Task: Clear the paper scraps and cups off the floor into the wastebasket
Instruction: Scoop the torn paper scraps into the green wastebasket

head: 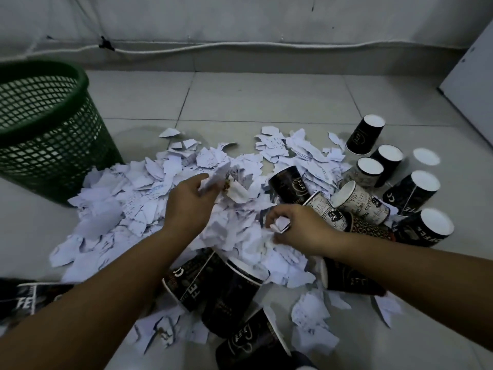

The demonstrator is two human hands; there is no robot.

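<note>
A wide heap of torn white paper scraps (133,204) covers the tiled floor in front of me. My left hand (190,201) hovers over the heap's middle and grips a few scraps (221,177) lifted off it. My right hand (298,225) sits just to the right, its fingers curled round a crumpled wad of paper (279,225). Black and white paper cups (365,137) stand upside down or lie tipped at the right. More black cups (213,287) lie near my forearms. The green mesh wastebasket (45,129) stands at the far left.
A white cable (240,46) runs along the base of the grey wall behind. A white panel (474,84) leans at the right edge. Another flattened black cup (34,297) lies at the lower left. Bare tiles (266,97) stretch between the heap and the wall.
</note>
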